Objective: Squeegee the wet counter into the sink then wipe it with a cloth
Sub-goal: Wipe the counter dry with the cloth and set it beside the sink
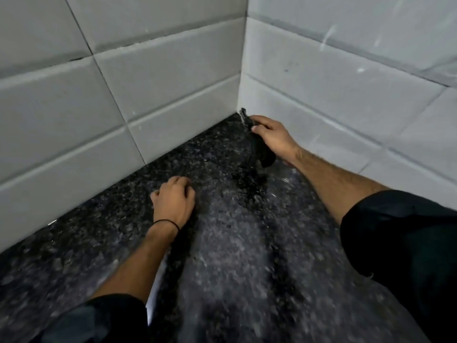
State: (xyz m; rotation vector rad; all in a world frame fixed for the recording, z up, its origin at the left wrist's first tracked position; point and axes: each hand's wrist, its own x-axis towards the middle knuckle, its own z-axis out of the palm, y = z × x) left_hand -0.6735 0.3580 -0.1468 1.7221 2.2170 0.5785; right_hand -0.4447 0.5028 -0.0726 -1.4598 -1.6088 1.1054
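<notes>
A dark speckled granite counter fills the lower view, glistening with water. My right hand grips a black squeegee by its handle, far back in the corner where two tiled walls meet. The squeegee's blade end points into that corner, close to the right wall. My left hand rests knuckles-up on the counter, fingers curled under, holding nothing visible. A thin black band circles its wrist. No sink or cloth is in view.
White tiled walls rise at the back left and along the right, closing off the counter's corner. Dark sleeves cover both upper arms at the bottom of the view.
</notes>
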